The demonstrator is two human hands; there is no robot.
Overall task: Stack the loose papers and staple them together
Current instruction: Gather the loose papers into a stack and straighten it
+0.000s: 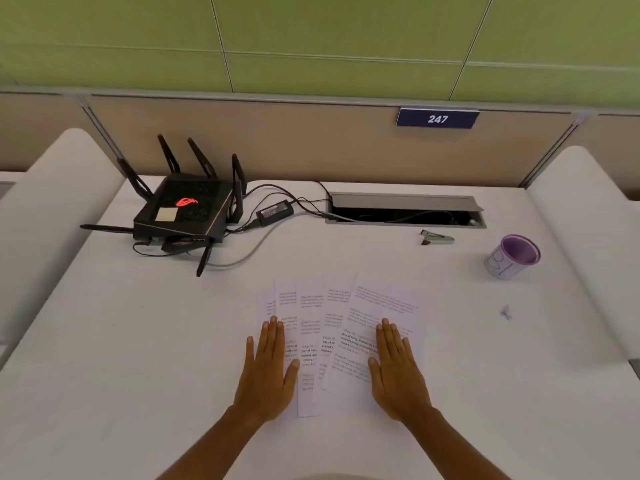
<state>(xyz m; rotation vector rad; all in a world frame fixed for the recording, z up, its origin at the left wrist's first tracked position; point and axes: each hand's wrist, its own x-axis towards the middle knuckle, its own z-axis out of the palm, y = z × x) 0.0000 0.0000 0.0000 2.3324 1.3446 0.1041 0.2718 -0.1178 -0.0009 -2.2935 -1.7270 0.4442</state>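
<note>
Both hands — left (268,370), right (396,372) — lie flat and released on the fanned papers (337,337), probably to gather them; the stapler (437,237) waits upper right.

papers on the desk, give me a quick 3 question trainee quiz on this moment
1. True or false: the papers are already squared into one neat stack.
2. What does each hand do? A) both lie flat, palm down, on the papers B) one holds the stapler C) both are off the desk
3. Which side of the papers is the purple cup on?

Key: 1 false, they are fanned out and overlapping. 2 A, left hand and right hand lie flat. 3 the right, beyond the stapler.
</note>
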